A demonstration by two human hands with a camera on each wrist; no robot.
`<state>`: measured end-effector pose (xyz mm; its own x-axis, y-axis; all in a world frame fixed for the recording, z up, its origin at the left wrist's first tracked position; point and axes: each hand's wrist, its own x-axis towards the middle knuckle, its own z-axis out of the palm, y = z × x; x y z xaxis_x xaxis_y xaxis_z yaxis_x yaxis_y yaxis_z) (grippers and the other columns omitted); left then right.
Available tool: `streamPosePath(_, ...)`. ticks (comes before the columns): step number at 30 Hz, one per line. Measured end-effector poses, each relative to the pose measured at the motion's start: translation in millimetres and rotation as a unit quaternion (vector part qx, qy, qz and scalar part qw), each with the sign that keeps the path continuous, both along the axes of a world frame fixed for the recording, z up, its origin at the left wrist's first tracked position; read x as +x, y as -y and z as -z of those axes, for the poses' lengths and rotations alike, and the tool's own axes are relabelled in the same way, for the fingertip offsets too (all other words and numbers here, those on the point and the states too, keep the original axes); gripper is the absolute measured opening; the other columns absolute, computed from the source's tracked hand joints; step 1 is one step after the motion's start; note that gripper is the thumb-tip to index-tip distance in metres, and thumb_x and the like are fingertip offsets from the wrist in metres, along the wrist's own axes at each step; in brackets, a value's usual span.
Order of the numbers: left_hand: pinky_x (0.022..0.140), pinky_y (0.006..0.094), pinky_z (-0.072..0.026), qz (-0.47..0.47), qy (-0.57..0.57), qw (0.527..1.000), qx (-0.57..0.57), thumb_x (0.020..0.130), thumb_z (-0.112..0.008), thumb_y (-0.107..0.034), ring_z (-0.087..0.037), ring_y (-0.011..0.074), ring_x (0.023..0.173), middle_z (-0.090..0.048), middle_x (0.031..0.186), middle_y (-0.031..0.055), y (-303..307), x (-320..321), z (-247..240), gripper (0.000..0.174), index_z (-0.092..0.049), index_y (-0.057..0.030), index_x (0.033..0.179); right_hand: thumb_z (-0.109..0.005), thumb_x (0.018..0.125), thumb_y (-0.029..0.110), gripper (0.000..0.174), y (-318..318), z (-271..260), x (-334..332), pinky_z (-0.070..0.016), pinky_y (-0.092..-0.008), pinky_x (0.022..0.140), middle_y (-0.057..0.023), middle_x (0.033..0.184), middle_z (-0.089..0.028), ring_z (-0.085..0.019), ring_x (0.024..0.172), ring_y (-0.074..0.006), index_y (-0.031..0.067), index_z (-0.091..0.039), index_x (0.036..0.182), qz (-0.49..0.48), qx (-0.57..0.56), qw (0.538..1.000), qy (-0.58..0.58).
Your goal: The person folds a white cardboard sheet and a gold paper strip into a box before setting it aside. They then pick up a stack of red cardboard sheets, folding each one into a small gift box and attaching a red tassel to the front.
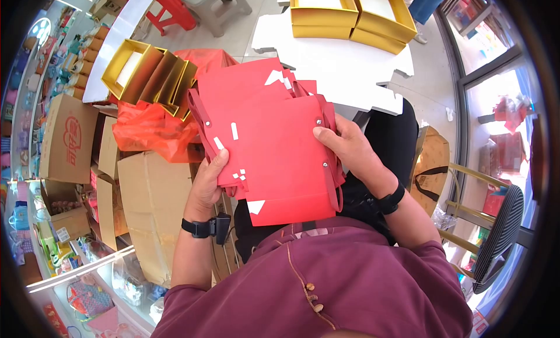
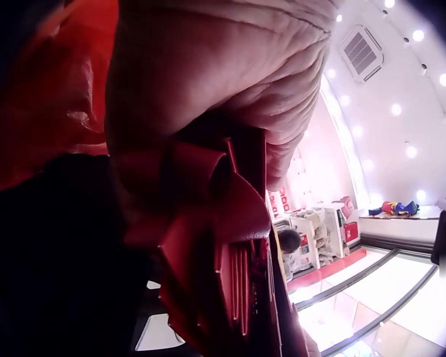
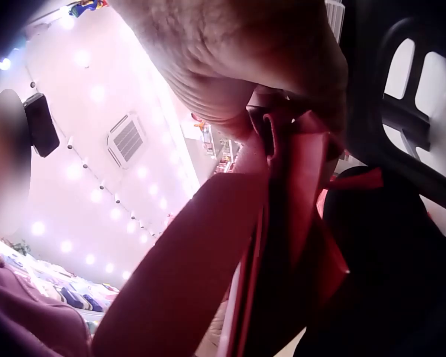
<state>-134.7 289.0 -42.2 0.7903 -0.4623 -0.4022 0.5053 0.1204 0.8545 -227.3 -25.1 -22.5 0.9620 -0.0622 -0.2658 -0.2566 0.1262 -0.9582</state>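
Both hands hold a stack of flat red gift bags (image 1: 274, 139) over the lap. Dark red straps with silver studs run along its sides, and small white patches show on the red faces. My left hand (image 1: 205, 180) grips the lower left edge, thumb on top. At the upper right edge, my right hand (image 1: 350, 142) pinches the stack with its thumb on the front face. In the left wrist view, a curled strap (image 2: 238, 208) and several layered edges hang below the hand. A broad strap (image 3: 186, 260) crosses the right wrist view.
Gold boxes (image 1: 131, 72) lean together on a red plastic bag (image 1: 151, 131) at the left. More gold boxes (image 1: 324, 17) stand on a white board (image 1: 326, 61) ahead. Cardboard boxes (image 1: 154, 206) fill the left side. A striped chair back (image 1: 499, 239) is at the right.
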Motion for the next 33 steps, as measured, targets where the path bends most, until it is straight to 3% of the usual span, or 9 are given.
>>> streamPosePath(2, 0.109, 0.0385, -0.0523, -0.019, -0.01, 1.0, -0.002, 0.102, -0.072, -0.03, -0.063, 0.0211, 0.129, -0.061, 0.143, 0.0135, 2, -6, 2, 0.065, -0.045, 0.0009, 0.152, -0.061, 0.106, 0.022, 0.037, 0, 4, 0, -0.0537, -0.0292, 0.09, -0.0056, 0.11, -0.069, -0.064, 0.097, -0.0095, -0.0032, -0.062, 0.132, 0.006, -0.007, 1.0, 0.007)
streamPosePath(8, 0.077, 0.0301, -0.0596, 0.001, -0.01, 0.998, 0.054, 0.1, -0.073, -0.039, -0.072, 0.0147, 0.099, -0.071, 0.118, 0.0095, -21, -11, 20, 0.061, -0.054, -0.0001, 0.142, -0.065, 0.104, 0.023, 0.04, -1, 15, 2, -0.0537, -0.0294, 0.091, -0.0071, 0.112, -0.07, -0.064, 0.099, -0.0105, -0.0041, -0.061, 0.133, 0.03, -0.023, 0.999, 0.019)
streamPosePath(11, 0.063, 0.0275, -0.0553, -0.009, -0.001, 0.994, 0.11, 0.1, -0.073, -0.043, -0.07, 0.0117, 0.085, -0.072, 0.106, 0.0069, -18, -17, 24, 0.059, -0.057, -0.0004, 0.137, -0.067, 0.103, 0.023, 0.04, 0, 23, 4, -0.0536, -0.0296, 0.091, -0.0073, 0.113, -0.07, -0.064, 0.1, -0.0111, -0.0035, -0.061, 0.133, 0.037, -0.04, 0.998, 0.011)
streamPosePath(17, 0.086, 0.0311, -0.0574, 0.007, -0.021, 0.995, 0.102, 0.099, -0.074, -0.042, -0.071, 0.0154, 0.102, -0.071, 0.118, 0.0102, -20, -25, 2, 0.063, -0.055, 0.001, 0.141, -0.07, 0.102, 0.027, 0.038, 4, 22, 5, -0.0536, -0.0298, 0.088, -0.0065, 0.11, -0.069, -0.064, 0.097, -0.0115, -0.0023, -0.066, 0.127, 0.034, -0.061, 0.998, -0.001)
streamPosePath(20, 0.104, 0.0346, -0.0513, 0.048, 0.018, 0.984, 0.173, 0.102, -0.071, -0.039, -0.064, 0.0176, 0.122, -0.065, 0.135, 0.0112, -23, -22, 15, 0.066, -0.05, 0.0012, 0.149, -0.069, 0.103, 0.03, 0.036, 10, 26, 6, -0.053, -0.0289, 0.083, -0.0035, 0.103, -0.069, -0.063, 0.09, -0.0097, -0.0015, -0.07, 0.121, 0.048, -0.116, 0.992, 0.002)
streamPosePath(25, 0.103, 0.0332, -0.0505, 0.079, -0.029, 0.972, 0.218, 0.102, -0.071, -0.044, -0.062, 0.0157, 0.122, -0.064, 0.135, 0.0113, -20, -19, 0, 0.071, -0.047, 0.0017, 0.15, -0.068, 0.104, 0.028, 0.032, 19, 14, 9, -0.0511, -0.0267, 0.083, -0.002, 0.102, -0.069, -0.061, 0.091, -0.0068, -0.0001, -0.069, 0.12, 0.012, -0.039, 0.999, -0.013)
streamPosePath(29, 0.103, 0.0328, -0.0505, 0.105, 0.123, 0.964, 0.213, 0.102, -0.07, -0.048, -0.061, 0.0167, 0.123, -0.062, 0.137, 0.0125, -21, -18, 27, 0.076, -0.044, 0.0024, 0.152, -0.069, 0.103, 0.025, 0.037, 25, 14, 15, -0.0498, -0.0262, 0.092, -0.0028, 0.108, -0.07, -0.062, 0.098, -0.0075, 0.0001, -0.064, 0.13, -0.006, -0.059, 0.998, -0.023)
streamPosePath(30, 0.105, 0.0334, -0.0498, 0.125, 0.057, 0.965, 0.222, 0.102, -0.069, -0.051, -0.059, 0.0186, 0.126, -0.061, 0.139, 0.0136, -19, -18, 13, 0.08, -0.041, 0.0037, 0.153, -0.069, 0.103, 0.025, 0.041, 27, 17, 14, -0.0496, -0.0265, 0.093, -0.0035, 0.109, -0.07, -0.062, 0.1, -0.0077, 0.0, -0.061, 0.134, -0.011, -0.077, 0.996, -0.032)
streamPosePath(33, 0.106, 0.0367, -0.05, 0.115, 0.116, 0.965, 0.204, 0.099, -0.068, -0.058, -0.06, 0.022, 0.128, -0.059, 0.14, 0.0202, -11, -20, 16, 0.088, -0.039, 0.0059, 0.153, -0.07, 0.102, 0.025, 0.051, 23, 10, 14, -0.0496, -0.0267, 0.093, -0.0047, 0.109, -0.07, -0.063, 0.1, -0.009, 0.0008, -0.054, 0.144, 0.021, -0.043, 0.999, -0.008)
